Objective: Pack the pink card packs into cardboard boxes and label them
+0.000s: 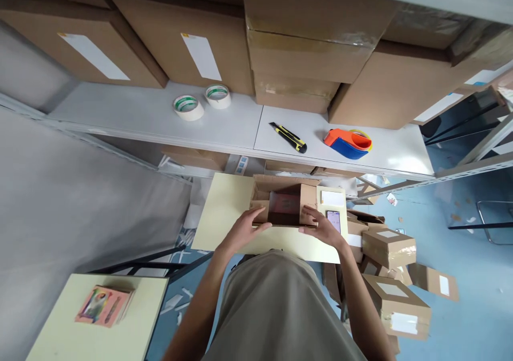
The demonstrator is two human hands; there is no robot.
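Note:
A small open cardboard box [308, 199] stands on a pale yellow table [228, 200], its side flaps folded inward. In its shadowed inside lies a flat reddish item [285, 202], probably a booklet; its print is too small to read. My left hand [243, 229] is at the box's near left corner, thumb and fingers apart. At the near right corner, my right hand [324, 228] has its fingers spread against the right flap. Neither hand is closed around anything. A phone [333, 220] with a lit screen lies just right of my right hand, below a white label sheet [332, 198].
Above the table, a grey shelf [228, 128] holds two tape rolls [189, 108], a yellow-black utility knife [289, 137], an orange-blue tape dispenser [348, 143] and large cartons [208, 40]. Pink booklets [103, 305] lie on a side table [132, 331]. Sealed boxes [404, 305] crowd the floor at right.

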